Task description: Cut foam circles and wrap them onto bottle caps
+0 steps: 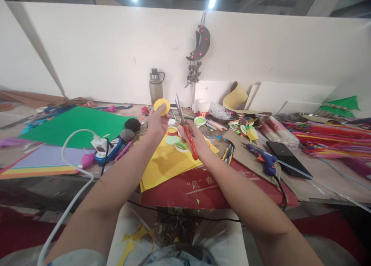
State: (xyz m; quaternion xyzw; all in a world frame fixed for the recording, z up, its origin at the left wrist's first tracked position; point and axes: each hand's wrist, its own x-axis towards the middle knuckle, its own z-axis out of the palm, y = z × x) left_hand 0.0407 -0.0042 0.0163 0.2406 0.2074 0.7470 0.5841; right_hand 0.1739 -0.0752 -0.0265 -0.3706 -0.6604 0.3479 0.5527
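Observation:
Raised over the table, my left hand (158,123) pinches a round yellow disc (159,102) between thumb and fingers. My right hand (199,138) is closed around red-handled scissors (189,140), whose blades point up and away, apart from the disc. Below both hands lie yellow sheets (165,167). On them, between my wrists, rest several small round pieces, among them a pale green disc (171,140) and a green one with a light rim (182,147). My right fingers are partly hidden behind the scissors.
On the right are a box cutter (228,153), a blue glue gun (269,163), a phone (286,157) and bundled pipe cleaners (333,138). Leftward lie a green sheet (78,125) and a power strip (108,152) with a white cable. A bottle (156,89) stands behind.

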